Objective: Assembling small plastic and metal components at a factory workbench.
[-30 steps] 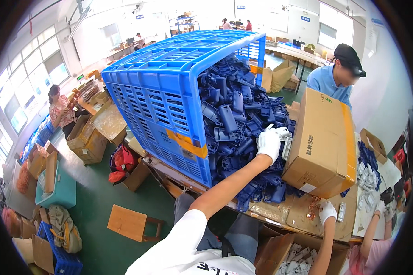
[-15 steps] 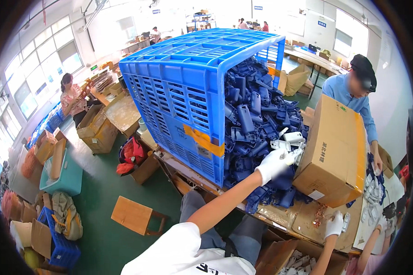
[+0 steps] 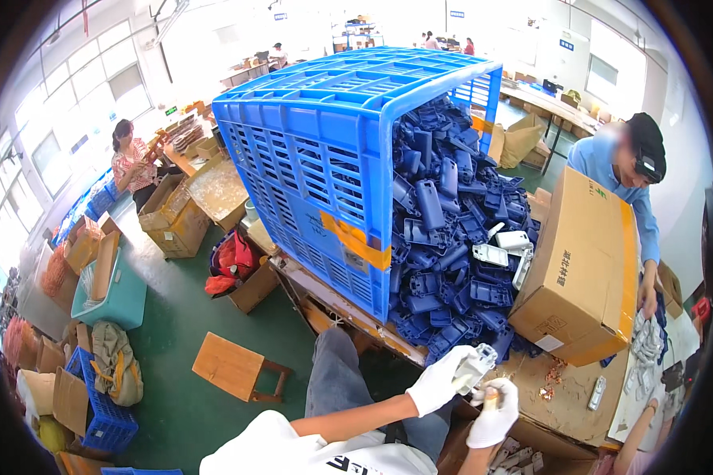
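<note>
My left hand, in a white glove, grips a pale grey plastic casing above the near table edge. Close beside it is my right hand, also gloved, its fingers curled in; a tan tip shows there, and I cannot tell whether it is a bare fingertip or a small part. Beyond both hands, dark blue plastic casings spill from a blue crate lying on its side. A few white casings rest on that heap. Small copper-coloured pieces lie on the table near another pale casing.
A large cardboard box stands right of the heap. Below the table edge, an open carton holds pale casings. At the right, a person in a blue shirt reaches to more casings. A wooden stool stands on the left.
My left hand has drawn back from the heap toward me, now with a pale casing. My right hand has left the tabletop beside the copper-coloured pieces and moved left to meet it.
</note>
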A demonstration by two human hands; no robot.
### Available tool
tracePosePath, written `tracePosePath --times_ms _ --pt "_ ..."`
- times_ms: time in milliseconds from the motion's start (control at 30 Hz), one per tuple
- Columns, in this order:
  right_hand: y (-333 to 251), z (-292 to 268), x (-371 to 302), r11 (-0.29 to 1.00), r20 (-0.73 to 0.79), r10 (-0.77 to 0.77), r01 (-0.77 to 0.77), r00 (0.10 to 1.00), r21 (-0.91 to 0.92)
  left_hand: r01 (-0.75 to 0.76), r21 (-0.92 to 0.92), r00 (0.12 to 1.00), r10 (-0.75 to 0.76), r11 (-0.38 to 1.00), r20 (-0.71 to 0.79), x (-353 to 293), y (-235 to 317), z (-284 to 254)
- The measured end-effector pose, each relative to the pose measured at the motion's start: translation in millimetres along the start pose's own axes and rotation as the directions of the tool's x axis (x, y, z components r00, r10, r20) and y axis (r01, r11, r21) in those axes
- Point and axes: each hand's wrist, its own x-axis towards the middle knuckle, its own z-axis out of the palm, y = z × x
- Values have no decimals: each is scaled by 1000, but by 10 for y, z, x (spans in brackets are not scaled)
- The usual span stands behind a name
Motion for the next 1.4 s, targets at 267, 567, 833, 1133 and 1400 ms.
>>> tracePosePath --times_ms 267,567,833,1133,1400 --pt "70 174 -167 1000 83 8 -9 997 19 133 -74 990 -129 988 49 -205 -50 -31" --pt "287 114 -100 998 119 69 -68 991 -14 353 -152 933 -335 923 127 -214 30 -61" --pt "252 157 -116 979 93 159 -145 983 -143 141 176 990 -139 974 -25 -311 -113 70" --pt "475 196 -103 794 65 -294 282 953 -538 210 200 978 -209 957 -29 -400 -170 276" --pt "440 194 -145 885 -57 -211 166 976 -435 237 246 965 -256 940 47 -411 -200 283"
